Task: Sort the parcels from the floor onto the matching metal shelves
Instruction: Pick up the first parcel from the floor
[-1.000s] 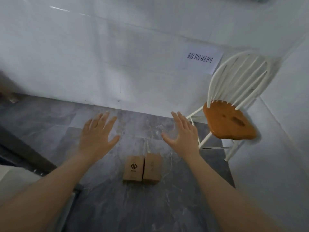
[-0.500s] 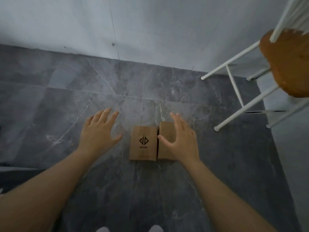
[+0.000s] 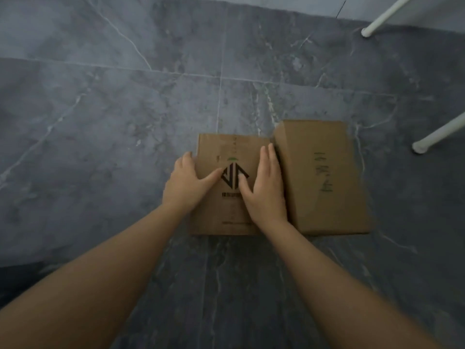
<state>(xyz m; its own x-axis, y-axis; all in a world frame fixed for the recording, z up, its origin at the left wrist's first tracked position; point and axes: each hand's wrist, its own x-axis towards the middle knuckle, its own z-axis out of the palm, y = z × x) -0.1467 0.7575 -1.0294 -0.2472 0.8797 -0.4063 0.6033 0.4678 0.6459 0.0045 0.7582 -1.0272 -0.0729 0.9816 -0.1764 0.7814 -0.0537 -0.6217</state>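
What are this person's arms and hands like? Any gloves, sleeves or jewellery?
Both forearms are bare as far as the picture shows: no sleeves in view. The left hand and right hand wear no gloves, and I see no rings, watch or bracelet. The picture is dim and a little blurred, so small details could escape.

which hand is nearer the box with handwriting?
Right. The right hand lies on the logo box along the handwritten box; the left hand grips the logo box's far left edge.
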